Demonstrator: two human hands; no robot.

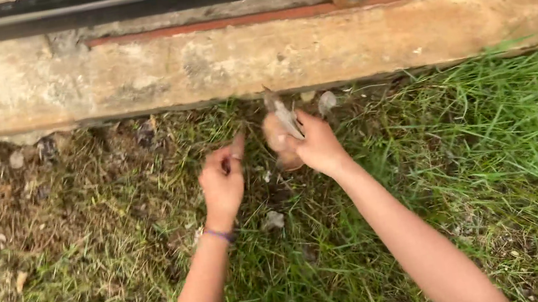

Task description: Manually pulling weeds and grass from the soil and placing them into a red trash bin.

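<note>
The right hand (317, 144) grips one bunch of dry leaves and rubbish (283, 134) just above the grass (489, 158), near the concrete curb (253, 55). The left hand (221, 181), just beside it, is loosely curled, one finger pointing out, holding nothing visible.

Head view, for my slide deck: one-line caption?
Right hand grips dry leaves, left hand pinches beside it, over grass by a concrete curb.
</note>
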